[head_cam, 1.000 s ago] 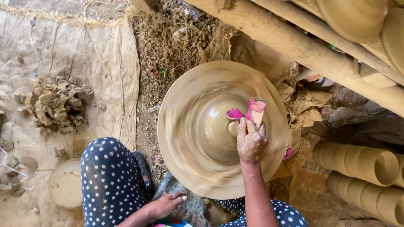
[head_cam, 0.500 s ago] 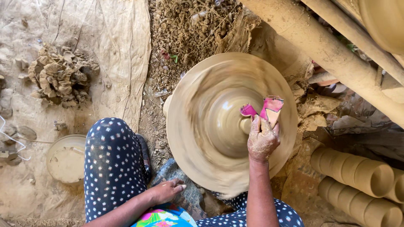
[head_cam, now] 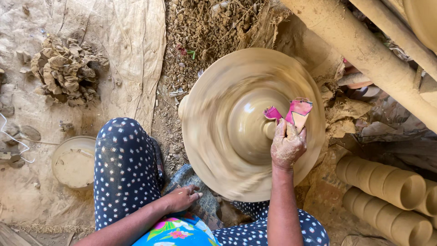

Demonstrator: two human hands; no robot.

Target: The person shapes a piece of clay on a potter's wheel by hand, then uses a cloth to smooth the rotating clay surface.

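A wide clay-coated potter's wheel (head_cam: 227, 150) spins, blurred, with a smooth mound of wet clay (head_cam: 248, 120) at its centre. My right hand (head_cam: 287, 145), smeared with clay, is shut on a folded pink scrap (head_cam: 291, 111) and holds it against the top of the mound. My left hand (head_cam: 182, 198) rests flat, fingers apart, on a grey stone (head_cam: 207, 204) beside my knee, holding nothing. My legs in dark dotted cloth (head_cam: 125, 168) sit on either side of the wheel.
A heap of dried clay lumps (head_cam: 68, 73) lies at upper left on a sheet (head_cam: 132, 54). A round bowl of slip (head_cam: 73, 161) stands left of my knee. Stacked clay cups (head_cam: 387, 187) lie at lower right, thick poles (head_cam: 364, 50) cross the upper right.
The view has shifted, so the wheel sits further right and lower. My right hand keeps the pink scrap on the mound; my left hand stays on the stone.
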